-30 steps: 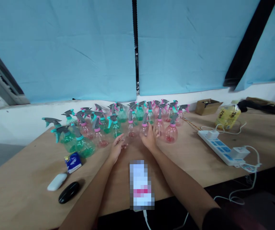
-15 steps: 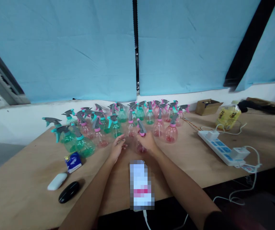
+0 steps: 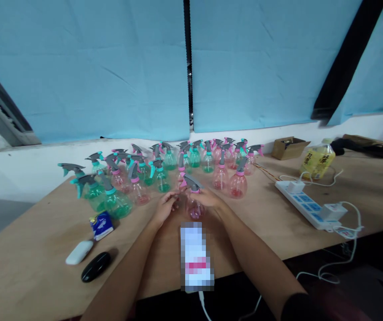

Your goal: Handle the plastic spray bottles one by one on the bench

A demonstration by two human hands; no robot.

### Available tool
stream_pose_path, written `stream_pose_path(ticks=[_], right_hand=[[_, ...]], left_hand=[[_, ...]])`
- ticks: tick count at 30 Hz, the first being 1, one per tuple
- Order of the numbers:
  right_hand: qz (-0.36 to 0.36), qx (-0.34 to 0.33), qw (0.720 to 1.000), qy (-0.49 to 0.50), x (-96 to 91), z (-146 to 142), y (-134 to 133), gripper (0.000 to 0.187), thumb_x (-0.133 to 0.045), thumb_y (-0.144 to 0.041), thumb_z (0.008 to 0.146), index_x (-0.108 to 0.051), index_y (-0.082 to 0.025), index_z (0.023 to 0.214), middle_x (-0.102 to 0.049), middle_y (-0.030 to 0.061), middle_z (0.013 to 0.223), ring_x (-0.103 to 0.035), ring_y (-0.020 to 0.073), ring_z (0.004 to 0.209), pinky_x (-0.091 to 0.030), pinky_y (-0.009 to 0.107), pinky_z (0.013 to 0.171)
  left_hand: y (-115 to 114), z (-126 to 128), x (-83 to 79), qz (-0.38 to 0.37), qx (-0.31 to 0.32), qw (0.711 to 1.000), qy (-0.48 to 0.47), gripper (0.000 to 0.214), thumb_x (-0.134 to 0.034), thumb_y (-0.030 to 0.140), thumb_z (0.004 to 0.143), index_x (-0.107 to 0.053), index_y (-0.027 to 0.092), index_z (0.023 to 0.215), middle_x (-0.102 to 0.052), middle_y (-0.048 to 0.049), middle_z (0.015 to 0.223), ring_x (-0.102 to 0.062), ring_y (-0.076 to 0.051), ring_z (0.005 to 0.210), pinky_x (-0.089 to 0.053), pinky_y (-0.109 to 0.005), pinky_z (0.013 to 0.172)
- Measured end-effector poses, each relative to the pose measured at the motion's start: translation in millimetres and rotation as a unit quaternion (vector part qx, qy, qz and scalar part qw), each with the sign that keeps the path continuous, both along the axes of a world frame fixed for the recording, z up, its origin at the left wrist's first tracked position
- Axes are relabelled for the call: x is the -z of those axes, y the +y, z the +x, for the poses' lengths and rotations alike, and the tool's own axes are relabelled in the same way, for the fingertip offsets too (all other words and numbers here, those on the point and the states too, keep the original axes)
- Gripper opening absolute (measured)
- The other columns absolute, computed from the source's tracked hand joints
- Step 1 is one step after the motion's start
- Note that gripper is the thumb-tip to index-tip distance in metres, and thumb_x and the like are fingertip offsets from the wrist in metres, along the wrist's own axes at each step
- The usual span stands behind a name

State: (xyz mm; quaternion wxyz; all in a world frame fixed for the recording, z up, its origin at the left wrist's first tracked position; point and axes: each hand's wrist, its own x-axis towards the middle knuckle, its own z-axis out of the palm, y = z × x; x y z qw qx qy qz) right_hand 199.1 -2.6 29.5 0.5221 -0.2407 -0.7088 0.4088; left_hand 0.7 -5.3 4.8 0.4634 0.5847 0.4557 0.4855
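A clear pink spray bottle (image 3: 194, 210) with a grey and pink trigger head stands upright in front of me, its nozzle pointing left. Wrapped around its neck and right side is my right hand (image 3: 209, 199), closed on it. My left hand (image 3: 168, 206) is just left of that bottle, fingers loosely bent and apart, with nothing in it. Behind both hands stand several more spray bottles, pink ones such as the bottle at the right (image 3: 238, 185) and green ones such as the bottle at the left (image 3: 118, 204).
A phone (image 3: 196, 254) on a white cable lies between my forearms. At left are a blue packet (image 3: 102, 225), a white case (image 3: 79, 253) and a black case (image 3: 95, 267). A power strip (image 3: 303, 206), a yellow-labelled jug (image 3: 317, 160) and a cardboard box (image 3: 290, 148) occupy the right.
The spray bottle in my right hand has turned so its nozzle points left, and it sits slightly nearer me. My left hand has moved a little closer to it.
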Motion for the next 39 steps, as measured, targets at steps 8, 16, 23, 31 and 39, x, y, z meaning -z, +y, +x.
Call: stream_pose_path(ticks=[8, 16, 23, 31, 39], right_hand=[[-0.029, 0.032, 0.999, -0.006, -12.2, -5, -3, 0.017, -0.058, -0.016, 0.068, -0.068, -0.02, 0.081, -0.064, -0.0013, 0.073, -0.059, 0.0142, 0.067, -0.049, 0.025, 0.064], [-0.04, 0.049, 0.998, 0.006, -12.4, -4, -4, 0.012, -0.06, -0.017, 0.066, -0.067, -0.02, 0.075, -0.056, -0.0037, 0.061, -0.051, 0.0126, 0.06, -0.045, 0.024, 0.06], [-0.014, 0.044, 0.999, 0.023, -14.2, -5, -5, 0.015, -0.058, -0.015, 0.067, -0.066, -0.02, 0.078, -0.058, -0.0037, 0.067, -0.053, 0.012, 0.063, -0.044, 0.024, 0.062], [-0.004, 0.073, 0.997, 0.017, -12.8, -5, -6, 0.015, -0.056, -0.018, 0.07, -0.066, -0.02, 0.081, -0.062, -0.001, 0.074, -0.057, 0.0146, 0.071, -0.048, 0.028, 0.071], [0.017, 0.054, 0.998, 0.024, -15.7, -7, -6, 0.014, -0.056, -0.014, 0.07, -0.065, -0.019, 0.078, -0.062, -0.0021, 0.074, -0.056, 0.013, 0.069, -0.046, 0.026, 0.071]], left_hand=[[2, 2, 1.3, -0.002, -0.002, 1.0, 0.003, 0.032, -0.066, 0.042, 0.075, -0.069, 0.017, 0.094, -0.07, -0.0037, 0.078, -0.056, -0.01, 0.052, -0.035, -0.02, 0.047], [-1, 2, -0.5, -0.013, -0.004, 1.0, 0.003, 0.032, -0.064, 0.046, 0.077, -0.069, 0.018, 0.092, -0.069, -0.0031, 0.077, -0.056, -0.011, 0.051, -0.034, -0.021, 0.047], [3, -1, 4.8, -0.002, 0.01, 1.0, 0.019, 0.033, -0.063, 0.045, 0.079, -0.07, 0.019, 0.097, -0.069, -0.0031, 0.079, -0.056, -0.011, 0.053, -0.034, -0.021, 0.048], [2, -2, 4.6, 0.002, 0.014, 0.999, 0.034, 0.034, -0.063, 0.046, 0.08, -0.07, 0.019, 0.1, -0.069, -0.0038, 0.08, -0.057, -0.012, 0.054, -0.035, -0.021, 0.049], [0, 0, 2.2, -0.005, 0.013, 0.999, 0.034, 0.033, -0.063, 0.046, 0.08, -0.069, 0.019, 0.098, -0.068, -0.003, 0.079, -0.056, -0.011, 0.053, -0.034, -0.021, 0.048]])
